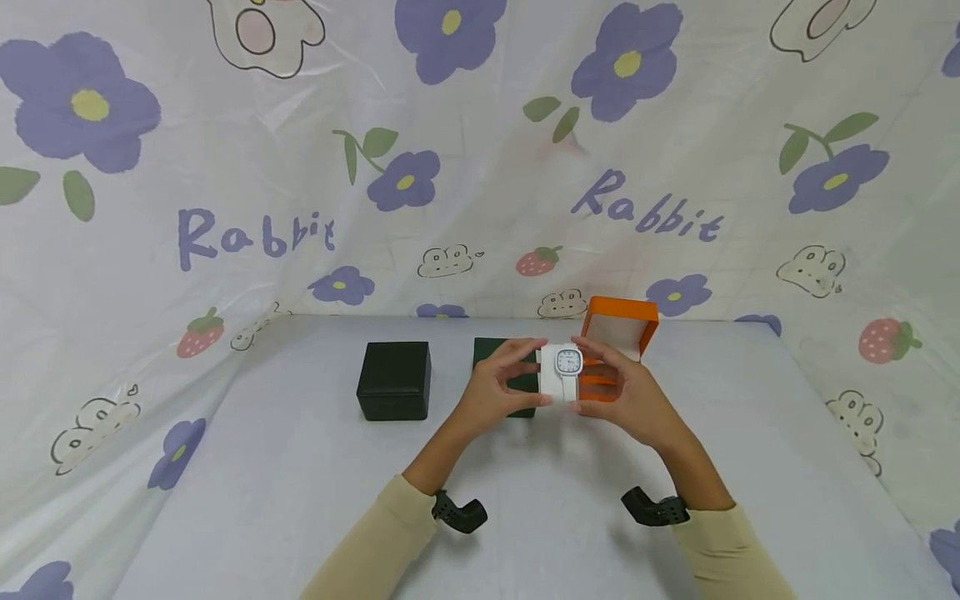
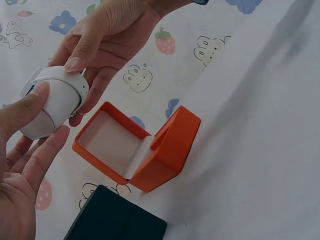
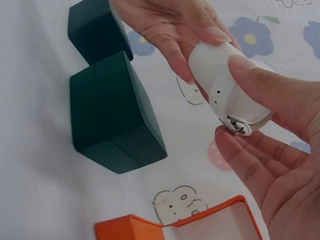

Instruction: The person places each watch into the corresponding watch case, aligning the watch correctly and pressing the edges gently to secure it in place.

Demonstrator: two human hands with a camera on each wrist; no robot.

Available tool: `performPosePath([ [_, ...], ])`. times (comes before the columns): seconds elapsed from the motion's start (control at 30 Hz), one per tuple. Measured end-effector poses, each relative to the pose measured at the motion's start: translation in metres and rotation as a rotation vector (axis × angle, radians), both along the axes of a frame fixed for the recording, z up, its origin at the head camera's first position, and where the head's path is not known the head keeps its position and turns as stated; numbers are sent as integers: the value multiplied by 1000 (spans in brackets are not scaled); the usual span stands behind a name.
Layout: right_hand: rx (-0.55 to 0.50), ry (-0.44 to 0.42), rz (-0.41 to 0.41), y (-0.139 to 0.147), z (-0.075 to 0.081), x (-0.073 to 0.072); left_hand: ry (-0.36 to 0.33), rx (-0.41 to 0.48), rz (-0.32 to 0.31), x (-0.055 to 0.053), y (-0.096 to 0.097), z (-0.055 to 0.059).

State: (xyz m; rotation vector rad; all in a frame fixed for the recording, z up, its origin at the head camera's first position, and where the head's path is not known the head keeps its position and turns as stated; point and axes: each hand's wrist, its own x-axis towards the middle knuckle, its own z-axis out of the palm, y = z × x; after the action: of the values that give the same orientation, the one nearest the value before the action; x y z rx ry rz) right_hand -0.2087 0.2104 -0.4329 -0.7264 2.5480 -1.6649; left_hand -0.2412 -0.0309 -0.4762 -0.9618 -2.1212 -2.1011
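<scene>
A white wristwatch (image 1: 569, 361) with a squarish face is strapped round a white cushion (image 1: 551, 372), held up between both hands. My left hand (image 1: 491, 390) grips one end of the cushion, thumb on the near side and fingers on the far side. On the other end, my right hand (image 1: 636, 398) holds it in the same way. In the right wrist view, the strap (image 3: 221, 95) with its holes and buckle (image 3: 239, 126) shows on the cushion's underside. Behind the right hand stands an orange watch box (image 1: 622, 310), its lid up and white lining showing.
A dark green box (image 1: 486, 348) sits behind my left hand, partly hidden by it. Further left is another dark box (image 1: 393, 382) with its lid down. All boxes stand on a white-covered table (image 1: 540, 517) before a printed curtain (image 1: 480, 167).
</scene>
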Motion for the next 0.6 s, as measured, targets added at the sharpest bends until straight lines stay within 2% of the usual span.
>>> performPosePath([
  [0.37,-52,-2,6,-3,-5,0,28,-44,1,0,-2,1],
  [0.6,-99,-16,28,-5,-6,0,20,-41,-5,0,-5,-1],
])
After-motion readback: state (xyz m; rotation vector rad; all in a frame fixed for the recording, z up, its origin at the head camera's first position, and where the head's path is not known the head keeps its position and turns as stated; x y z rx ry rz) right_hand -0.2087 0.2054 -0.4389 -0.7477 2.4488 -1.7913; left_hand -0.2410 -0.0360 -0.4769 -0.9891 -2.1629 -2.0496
